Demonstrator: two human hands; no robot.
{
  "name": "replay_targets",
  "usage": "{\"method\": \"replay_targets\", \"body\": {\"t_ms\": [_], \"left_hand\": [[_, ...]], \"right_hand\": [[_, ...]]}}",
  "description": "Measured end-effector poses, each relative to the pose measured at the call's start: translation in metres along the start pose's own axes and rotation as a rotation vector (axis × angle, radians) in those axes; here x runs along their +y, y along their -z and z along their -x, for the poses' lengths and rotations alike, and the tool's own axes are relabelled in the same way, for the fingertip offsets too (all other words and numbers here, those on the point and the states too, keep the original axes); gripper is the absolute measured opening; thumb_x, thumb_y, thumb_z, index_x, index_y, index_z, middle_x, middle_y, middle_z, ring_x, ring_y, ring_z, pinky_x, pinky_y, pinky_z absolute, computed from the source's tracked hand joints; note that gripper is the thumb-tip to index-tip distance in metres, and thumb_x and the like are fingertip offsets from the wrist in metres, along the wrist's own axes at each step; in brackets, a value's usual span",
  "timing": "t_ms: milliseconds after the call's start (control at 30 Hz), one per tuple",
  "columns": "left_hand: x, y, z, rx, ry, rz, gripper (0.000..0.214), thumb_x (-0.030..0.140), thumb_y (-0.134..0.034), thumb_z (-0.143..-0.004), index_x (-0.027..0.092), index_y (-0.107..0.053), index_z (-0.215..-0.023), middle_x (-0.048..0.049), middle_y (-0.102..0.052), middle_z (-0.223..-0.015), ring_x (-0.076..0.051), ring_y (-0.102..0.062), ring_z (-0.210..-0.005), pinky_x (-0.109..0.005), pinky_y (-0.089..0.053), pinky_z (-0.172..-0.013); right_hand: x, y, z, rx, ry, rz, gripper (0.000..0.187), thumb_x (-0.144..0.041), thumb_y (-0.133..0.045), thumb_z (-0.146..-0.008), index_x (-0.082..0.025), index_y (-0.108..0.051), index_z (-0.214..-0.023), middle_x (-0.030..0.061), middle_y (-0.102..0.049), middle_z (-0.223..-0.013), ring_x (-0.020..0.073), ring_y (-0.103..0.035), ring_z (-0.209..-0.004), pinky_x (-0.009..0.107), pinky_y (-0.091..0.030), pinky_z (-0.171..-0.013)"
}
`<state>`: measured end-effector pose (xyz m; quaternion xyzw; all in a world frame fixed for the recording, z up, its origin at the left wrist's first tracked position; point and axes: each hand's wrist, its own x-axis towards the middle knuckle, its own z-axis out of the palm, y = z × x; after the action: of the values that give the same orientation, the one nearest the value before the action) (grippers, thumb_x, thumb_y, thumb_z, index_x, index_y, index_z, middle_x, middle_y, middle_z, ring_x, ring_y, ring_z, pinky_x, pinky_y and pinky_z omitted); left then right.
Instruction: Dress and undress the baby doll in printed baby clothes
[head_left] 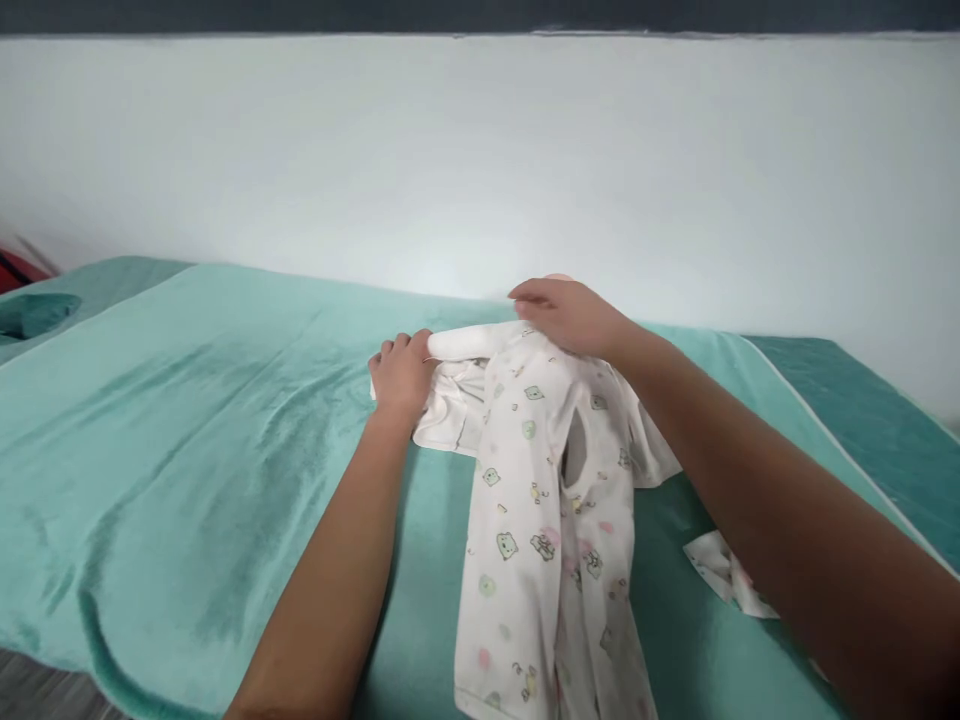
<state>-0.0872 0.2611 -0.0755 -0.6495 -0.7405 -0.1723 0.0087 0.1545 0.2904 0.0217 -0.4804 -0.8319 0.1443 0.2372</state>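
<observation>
L hand (401, 375) curled on L end of garment (514, 510). R hand (566, 315) over its top, fingers nr-straight; hold unclear. 2nd cloth (724, 575) on teal blanket (217, 450).

Teal plush cover (172, 440) was spread over a table (862, 410), creased across the left half. White trim (825, 425) was seen along the cover's side edges; darker teal surface was left exposed at both ends of the table, with an opening (37, 315) at the left end. Small printed cloth (724, 568) was left near the right edge, partly hidden. Beyond the far edge, a white wall (480, 150) was topped by a dark band (480, 17). Red item (19, 268), unclear, was cut off past the far left corner. Grey floor (45, 690) was glimpsed below the near left corner.
</observation>
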Motion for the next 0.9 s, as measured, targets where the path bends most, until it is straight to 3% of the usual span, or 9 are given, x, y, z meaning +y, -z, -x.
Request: {"method": "replay_targets", "body": {"t_ms": [133,233,333,433,500,600,667,767,900], "left_hand": [[0.003,-0.002,0.001,-0.035,0.016,0.000,0.043,0.034,-0.048,-0.095,0.031,-0.053,-0.137,-0.0117,-0.062,-0.131,-0.034,-0.052,-0.124,-0.055,-0.042,-0.105],[0.007,-0.004,0.004,-0.047,0.025,-0.003,0.049,0.030,-0.047,-0.094,0.028,-0.047,-0.143,-0.0146,-0.057,-0.139,-0.036,-0.049,-0.131,-0.067,-0.032,-0.112],[0.016,-0.001,0.012,0.031,0.010,-0.001,0.059,0.018,-0.046,-0.090,0.023,-0.041,-0.148,-0.0175,-0.045,-0.152,-0.037,-0.039,-0.143,-0.077,-0.016,-0.115],[0.035,0.011,0.024,0.147,-0.120,0.081,0.065,0.006,-0.042,-0.083,0.022,-0.044,-0.146,-0.0144,-0.042,-0.156,-0.032,-0.031,-0.150,-0.070,-0.013,-0.122],[0.058,0.024,0.030,0.165,-0.245,0.234,0.058,0.007,-0.041,-0.084,0.021,-0.052,-0.139,-0.0115,-0.050,-0.150,-0.027,-0.040,-0.145,-0.055,-0.026,-0.124],[0.110,0.043,0.033,0.017,-0.493,0.442,0.041,0.017,-0.040,-0.092,0.020,-0.061,-0.127,-0.0071,-0.063,-0.135,-0.020,-0.057,-0.127,-0.035,-0.046,-0.110],[0.152,0.052,0.032,-0.087,-0.632,0.357,0.035,0.025,-0.042,-0.095,0.022,-0.066,-0.121,-0.0063,-0.066,-0.131,-0.022,-0.059,-0.124,-0.036,-0.047,-0.105],[0.209,0.053,0.024,-0.330,-0.765,-0.002,0.026,0.020,-0.049,-0.092,0.018,-0.073,-0.101,-0.0109,-0.070,-0.114,-0.027,-0.065,-0.111,-0.043,-0.047,-0.100],[0.247,0.039,0.011,-0.492,-0.739,-0.142,0.032,0.013,-0.054,-0.088,0.016,-0.070,-0.117,-0.0147,-0.067,-0.125,-0.028,-0.065,-0.110,-0.042,-0.047,-0.095]], "right_hand": [[0.047,-0.007,0.069,0.401,-0.213,-0.069,0.037,-0.032,-0.044,-0.095,-0.021,-0.066,-0.123,0.0099,-0.068,-0.127,0.0265,-0.062,-0.114,0.046,-0.046,-0.101],[0.080,-0.024,0.109,0.404,-0.281,0.104,0.046,-0.026,-0.051,-0.087,-0.016,-0.062,-0.130,0.0156,-0.064,-0.134,0.0337,-0.056,-0.124,0.054,-0.041,-0.108],[0.096,-0.028,0.122,0.409,-0.334,0.183,0.054,-0.018,-0.050,-0.082,-0.019,-0.060,-0.135,0.0135,-0.064,-0.135,0.0338,-0.057,-0.124,0.053,-0.042,-0.107],[0.097,-0.024,0.118,0.509,-0.465,0.123,0.053,-0.015,-0.047,-0.080,-0.018,-0.061,-0.132,0.0125,-0.068,-0.127,0.0307,-0.062,-0.117,0.048,-0.047,-0.102],[0.093,-0.023,0.114,0.506,-0.471,0.133,0.050,-0.017,-0.047,-0.082,-0.018,-0.062,-0.129,0.0126,-0.068,-0.127,0.0311,-0.061,-0.117,0.049,-0.046,-0.103],[0.086,-0.027,0.109,0.449,-0.455,0.205,0.043,-0.025,-0.046,-0.089,-0.019,-0.063,-0.128,0.0131,-0.067,-0.129,0.0327,-0.059,-0.119,0.052,-0.041,-0.106],[0.084,-0.029,0.107,0.429,-0.480,0.228,0.042,-0.026,-0.044,-0.091,-0.020,-0.062,-0.128,0.0134,-0.067,-0.129,0.0330,-0.059,-0.119,0.052,-0.039,-0.106],[0.084,-0.027,0.107,0.430,-0.481,0.207,0.040,-0.024,-0.042,-0.091,-0.021,-0.062,-0.126,0.0128,-0.067,-0.129,0.0322,-0.060,-0.118,0.048,-0.040,-0.101],[0.086,-0.024,0.107,0.438,-0.478,0.192,0.035,-0.026,-0.045,-0.090,-0.021,-0.061,-0.120,0.0131,-0.072,-0.118,0.0316,-0.064,-0.107,0.041,-0.044,-0.088]]}}
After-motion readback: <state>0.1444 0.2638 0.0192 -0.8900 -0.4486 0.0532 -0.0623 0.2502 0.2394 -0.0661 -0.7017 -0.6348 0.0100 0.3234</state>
